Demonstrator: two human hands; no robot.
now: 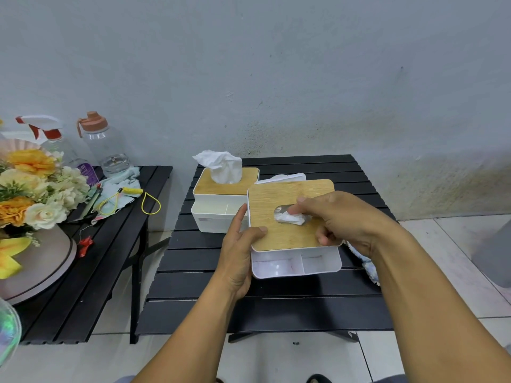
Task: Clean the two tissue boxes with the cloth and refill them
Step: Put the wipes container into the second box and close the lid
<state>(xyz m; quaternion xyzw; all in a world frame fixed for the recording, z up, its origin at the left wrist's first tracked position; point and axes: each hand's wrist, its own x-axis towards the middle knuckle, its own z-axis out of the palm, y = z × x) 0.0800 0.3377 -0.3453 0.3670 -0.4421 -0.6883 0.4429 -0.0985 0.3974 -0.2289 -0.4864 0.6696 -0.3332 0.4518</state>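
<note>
Two white tissue boxes with bamboo lids stand on the black slatted table [193, 277]. The far box [213, 208] has a tissue [221, 165] standing up through its lid. The near box [297, 262] is tilted towards me. My left hand [239, 251] grips its left side, thumb on the bamboo lid [276, 200]. My right hand [334, 217] lies over the lid and pinches a crumpled white tissue [290, 218] at the slot. A pale cloth [365, 265] shows under my right forearm, mostly hidden.
A white tissue pack [284, 177] lies behind the near box. On the left bench [83, 286] are a flower arrangement [33, 189], a spray bottle [52, 139], a water bottle [105, 145], a light rag [121, 183] and a yellow cord [150, 201]. A grey wall stands behind.
</note>
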